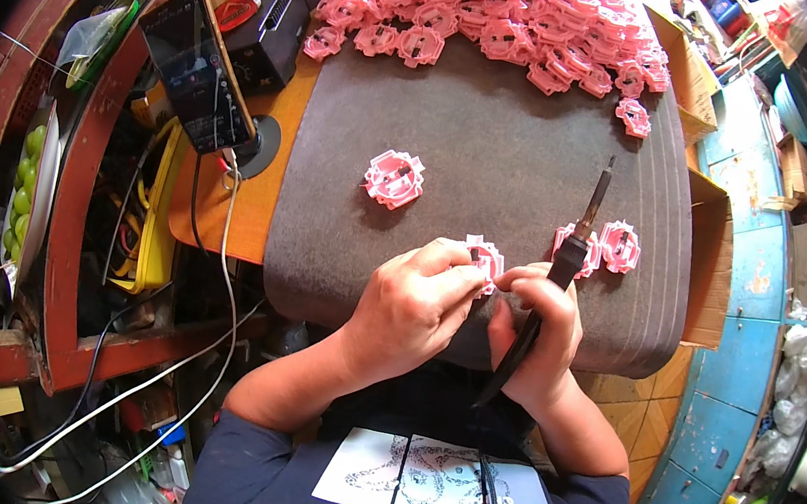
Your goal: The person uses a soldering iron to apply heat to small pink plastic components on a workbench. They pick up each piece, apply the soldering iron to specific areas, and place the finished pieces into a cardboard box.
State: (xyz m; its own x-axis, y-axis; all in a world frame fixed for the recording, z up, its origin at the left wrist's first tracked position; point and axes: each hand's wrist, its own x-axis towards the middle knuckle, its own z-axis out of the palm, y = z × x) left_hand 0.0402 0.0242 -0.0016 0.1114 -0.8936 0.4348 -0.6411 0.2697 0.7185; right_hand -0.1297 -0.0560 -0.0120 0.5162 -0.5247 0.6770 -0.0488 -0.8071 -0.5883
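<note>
Over the near edge of the dark grey mat, my left hand (413, 299) pinches a pink plastic part (486, 260) between its closed fingers. My right hand (557, 336) is closed round a soldering iron (570, 254) with a black handle. Its metal tip points up and away from me, and its cord hangs toward my lap. The right fingertips come close to the held part; whether they touch it I cannot tell. Two more pink parts, one of them a whole pink piece (620, 246), lie just beyond the iron. Another pink part (394, 179) rests alone left of centre.
A large heap of pink parts (512, 24) covers the mat's far end. To the left, a phone (199, 71) stands on a holder, with white and black cables running down. Cardboard boxes (710, 259) border the right side, beside blue cabinets (743, 274). The mat (322, 262) has rounded corners.
</note>
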